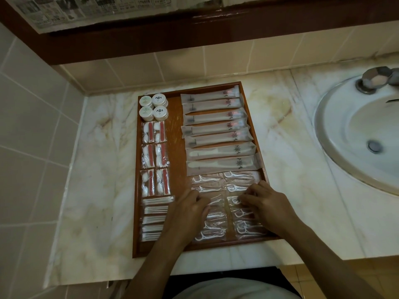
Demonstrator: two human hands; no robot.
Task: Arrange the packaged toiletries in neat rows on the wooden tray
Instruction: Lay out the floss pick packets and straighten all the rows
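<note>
Resting palm-down on the near right part of the rectangular reddish-brown wooden tray (177,134), both hands press on the clear plastic packets of white floss picks (212,235); the left hand (190,209) has its fingers curled loosely over the left column of these packets, the right hand (266,205) has its fingers (248,196) bent onto the right column; neither hand is closed around a packet so far as can be seen, though the fingertips are partly hidden; the tray lies on the pale veined marble table (97,169), with the white oval sink (356,134) at 3 o'clock of it and a metal tap (375,82) at the sink's far edge; on the tray, toward 12 o'clock from the hands, long frosted sachets (213,120) lie crosswise one below another, the two nearest holding white combs (220,157); at the tray's 10 o'clock corner stand four small round white lidded jars (153,107) in a square; below them, along the 9 o'clock side, come paired clear packets with red-and-white contents (155,157) in three rows; at 7 o'clock lie five packets of white cotton buds (154,217), stacked one below another; beige tiles (32,137) cover the wall at 9 o'clock; newspaper (86,9) shows above a dark brown frame (151,39) at 12 o'clock
</note>
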